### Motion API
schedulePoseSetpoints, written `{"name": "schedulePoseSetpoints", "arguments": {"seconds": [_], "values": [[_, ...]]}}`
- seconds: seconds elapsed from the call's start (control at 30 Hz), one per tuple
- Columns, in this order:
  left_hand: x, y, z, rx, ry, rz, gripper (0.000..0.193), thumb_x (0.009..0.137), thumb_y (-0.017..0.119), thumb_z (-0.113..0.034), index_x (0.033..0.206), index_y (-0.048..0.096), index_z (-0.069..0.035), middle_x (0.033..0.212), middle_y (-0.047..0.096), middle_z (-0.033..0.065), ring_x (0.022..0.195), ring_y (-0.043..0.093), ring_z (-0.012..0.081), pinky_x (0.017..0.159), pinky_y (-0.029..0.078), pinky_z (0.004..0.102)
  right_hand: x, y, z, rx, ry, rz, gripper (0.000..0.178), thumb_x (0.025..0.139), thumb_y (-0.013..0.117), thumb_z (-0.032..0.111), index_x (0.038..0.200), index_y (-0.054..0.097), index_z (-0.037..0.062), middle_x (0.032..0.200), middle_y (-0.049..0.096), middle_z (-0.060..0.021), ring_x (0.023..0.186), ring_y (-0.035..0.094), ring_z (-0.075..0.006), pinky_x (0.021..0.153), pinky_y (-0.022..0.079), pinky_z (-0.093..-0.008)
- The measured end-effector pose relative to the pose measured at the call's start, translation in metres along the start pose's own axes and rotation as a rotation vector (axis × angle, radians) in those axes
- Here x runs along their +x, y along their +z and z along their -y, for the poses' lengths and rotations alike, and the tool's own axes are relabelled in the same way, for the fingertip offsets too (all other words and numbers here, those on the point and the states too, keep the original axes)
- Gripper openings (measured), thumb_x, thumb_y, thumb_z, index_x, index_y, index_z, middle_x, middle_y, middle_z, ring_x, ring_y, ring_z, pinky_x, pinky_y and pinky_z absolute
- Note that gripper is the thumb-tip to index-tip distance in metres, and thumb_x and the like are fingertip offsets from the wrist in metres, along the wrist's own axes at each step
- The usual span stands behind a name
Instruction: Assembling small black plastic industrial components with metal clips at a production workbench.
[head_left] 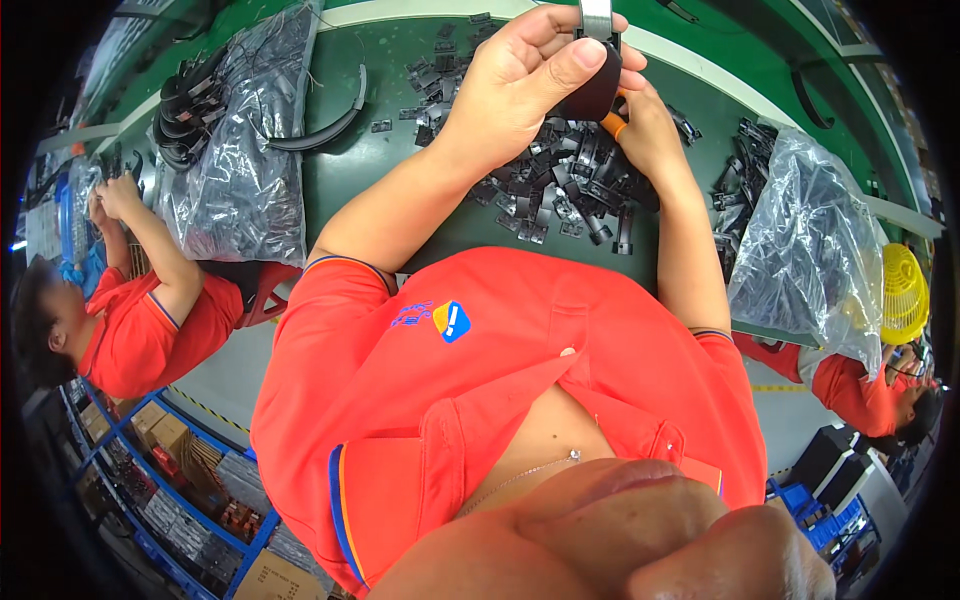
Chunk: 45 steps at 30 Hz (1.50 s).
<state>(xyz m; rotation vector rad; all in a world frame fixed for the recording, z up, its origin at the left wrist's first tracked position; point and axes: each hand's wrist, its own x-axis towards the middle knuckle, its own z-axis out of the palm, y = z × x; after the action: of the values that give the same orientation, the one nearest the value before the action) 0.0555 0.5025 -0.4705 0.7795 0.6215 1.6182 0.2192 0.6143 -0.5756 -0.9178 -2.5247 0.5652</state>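
Note:
My left hand is closed on a headphone part, a black rounded piece with a shiny metal band running up from it past the top edge of the picture. The thumb presses on the front of the black piece. Behind and to its right, my right hand is closed round an orange-handled tool. The tool's working end is hidden by the black piece. Beneath both hands, a loose heap of small black plastic parts spreads over the green table.
A curved black headband lies left of the heap, beside clear plastic bags and stacked headbands. To the right are another plastic bag and a yellow basket. Co-workers in red sit at left and right.

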Motion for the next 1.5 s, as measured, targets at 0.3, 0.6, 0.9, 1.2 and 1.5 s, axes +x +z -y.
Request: {"name": "schedulePoseSetpoints", "arguments": {"seconds": [0.3,0.6,0.9,1.2,1.5], "values": [[0.001,-0.001,0.009,0.199,0.064,0.093,0.034,0.091,0.055,-0.018,0.116,0.047,0.005,0.103,0.061,0.0163,0.096,0.061,0.0207,0.087,0.047,0.0310,-0.009,-0.028,0.015,0.648,0.382,-0.215,0.032,0.083,0.062,0.011,0.110,0.048,0.0021,0.084,0.063,-0.0072,0.066,0.057,-0.0129,0.062,0.043,-0.0223],[-0.003,0.001,0.025,0.325,0.085,0.114,0.033,0.089,0.055,-0.006,0.119,0.047,0.005,0.107,0.060,0.0149,0.100,0.060,0.0199,0.090,0.047,0.0307,-0.036,-0.068,0.065,1.227,0.301,-0.322,0.022,0.087,0.057,0.004,0.108,0.052,-0.0019,0.086,0.063,-0.0106,0.071,0.061,-0.0157,0.065,0.048,-0.0248],[-0.004,0.000,0.034,0.390,0.025,0.132,0.032,0.086,0.060,-0.005,0.114,0.050,0.005,0.104,0.062,0.0137,0.098,0.062,0.0181,0.086,0.049,0.0287,-0.036,-0.069,0.075,1.261,0.159,-0.352,0.021,0.083,0.060,-0.001,0.103,0.055,-0.0038,0.088,0.062,-0.0106,0.070,0.059,-0.0129,0.067,0.048,-0.0236],[-0.005,0.000,0.033,0.441,-0.073,0.148,0.040,0.083,0.061,0.000,0.121,0.048,0.004,0.117,0.056,0.0109,0.103,0.057,0.0161,0.092,0.045,0.0286,-0.036,-0.067,0.073,1.234,0.127,-0.401,0.020,0.081,0.062,-0.003,0.099,0.055,-0.0015,0.096,0.057,-0.0096,0.078,0.057,-0.0134,0.071,0.046,-0.0238],[-0.006,-0.001,0.034,0.434,-0.081,0.205,0.036,0.088,0.057,-0.006,0.122,0.047,0.003,0.116,0.056,0.0099,0.104,0.056,0.0141,0.092,0.044,0.0273,-0.030,-0.064,0.077,1.175,0.197,-0.407,0.018,0.080,0.065,0.001,0.097,0.062,0.0002,0.109,0.051,-0.0046,0.086,0.052,-0.0100,0.072,0.044,-0.0230]]}}
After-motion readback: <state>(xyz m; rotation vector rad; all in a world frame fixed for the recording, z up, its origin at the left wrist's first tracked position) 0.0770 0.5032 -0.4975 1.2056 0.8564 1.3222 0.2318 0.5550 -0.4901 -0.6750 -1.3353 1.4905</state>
